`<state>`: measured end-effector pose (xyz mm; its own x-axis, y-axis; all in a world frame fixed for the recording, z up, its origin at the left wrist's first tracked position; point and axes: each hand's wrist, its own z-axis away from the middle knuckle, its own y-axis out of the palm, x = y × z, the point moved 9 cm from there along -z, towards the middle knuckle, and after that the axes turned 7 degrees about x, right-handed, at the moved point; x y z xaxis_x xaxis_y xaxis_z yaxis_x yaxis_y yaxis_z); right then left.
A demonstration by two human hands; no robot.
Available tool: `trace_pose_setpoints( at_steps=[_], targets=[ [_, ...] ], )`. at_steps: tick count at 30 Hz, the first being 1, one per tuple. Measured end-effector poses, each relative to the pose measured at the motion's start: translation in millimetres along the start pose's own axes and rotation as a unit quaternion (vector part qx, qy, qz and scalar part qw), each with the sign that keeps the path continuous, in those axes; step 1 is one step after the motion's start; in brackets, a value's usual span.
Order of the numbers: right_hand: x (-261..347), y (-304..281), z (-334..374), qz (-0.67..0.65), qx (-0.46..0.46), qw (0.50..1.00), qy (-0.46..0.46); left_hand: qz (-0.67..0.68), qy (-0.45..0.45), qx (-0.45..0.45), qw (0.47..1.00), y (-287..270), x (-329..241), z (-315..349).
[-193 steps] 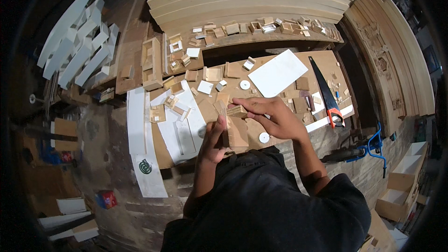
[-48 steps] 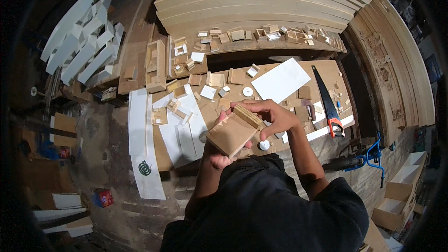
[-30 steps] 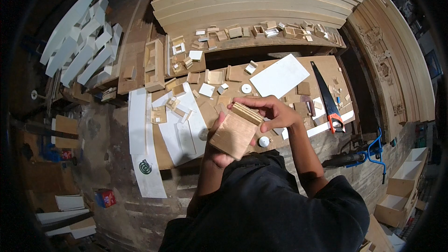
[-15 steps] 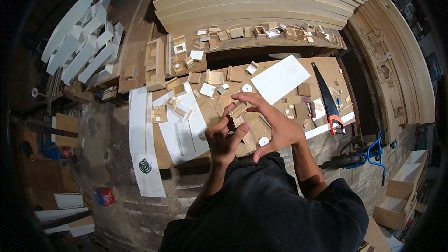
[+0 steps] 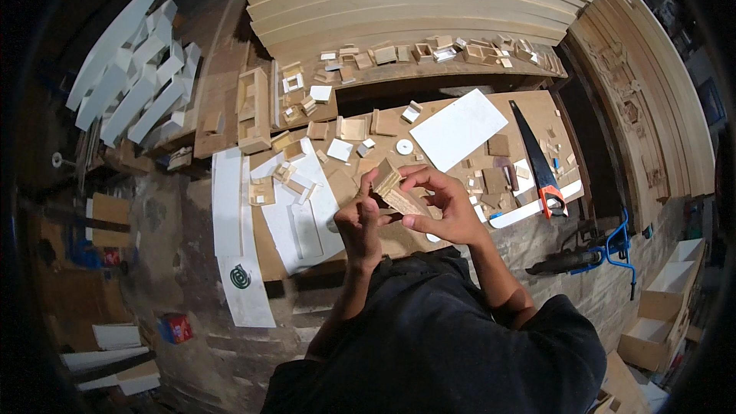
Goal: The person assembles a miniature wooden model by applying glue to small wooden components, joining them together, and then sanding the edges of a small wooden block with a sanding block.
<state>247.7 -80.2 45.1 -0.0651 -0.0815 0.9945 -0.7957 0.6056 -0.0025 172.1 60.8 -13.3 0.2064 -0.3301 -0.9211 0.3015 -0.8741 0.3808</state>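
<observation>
A small angled wooden piece (image 5: 397, 196), with rough light-brown edges facing me, is held up above the workbench (image 5: 368, 249) in front of my body. My left hand (image 5: 359, 221) grips its left end between thumb and fingers. On its right side, the thumb and fingers of my right hand (image 5: 448, 207) close on it as well. My fingers hide part of the piece. On the bench just beyond my hands are a white disc (image 5: 404, 147) and a white square tile (image 5: 340, 150). A second disc is partly covered beneath my right hand.
A handsaw (image 5: 537, 159) with an orange-and-black handle lies at the bench's right, beside a white panel (image 5: 460, 129). Small wooden boxes (image 5: 353, 129) and offcuts are scattered about. Long planks (image 5: 414, 0) are stacked behind. A blue bicycle frame (image 5: 613, 249) is at the right.
My right hand has gone from spread around the wooden piece to closed on its right side. The piece has turned, so more of its rough edge shows. My left hand keeps its grip.
</observation>
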Motion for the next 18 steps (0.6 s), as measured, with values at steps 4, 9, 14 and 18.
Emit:
trace_pose_setpoints(
  at_steps=[4,9,14,18],
  targets=[
    [-10,-7,5,-0.037,-0.019,0.999,0.033,-0.1,-0.038,0.01,0.994,12,-24,-11],
    [-5,-3,5,-0.016,-0.013,1.0,0.022,-0.055,-0.057,0.034,0.996,1,-26,-17],
    [-1,-3,1,-0.019,-0.014,1.0,0.017,-0.03,-0.096,0.037,0.994,-3,-24,-15],
    [1,-3,0,-0.04,-0.019,0.999,-0.007,-0.027,-0.044,0.04,0.998,1,-30,-17]
  ],
)
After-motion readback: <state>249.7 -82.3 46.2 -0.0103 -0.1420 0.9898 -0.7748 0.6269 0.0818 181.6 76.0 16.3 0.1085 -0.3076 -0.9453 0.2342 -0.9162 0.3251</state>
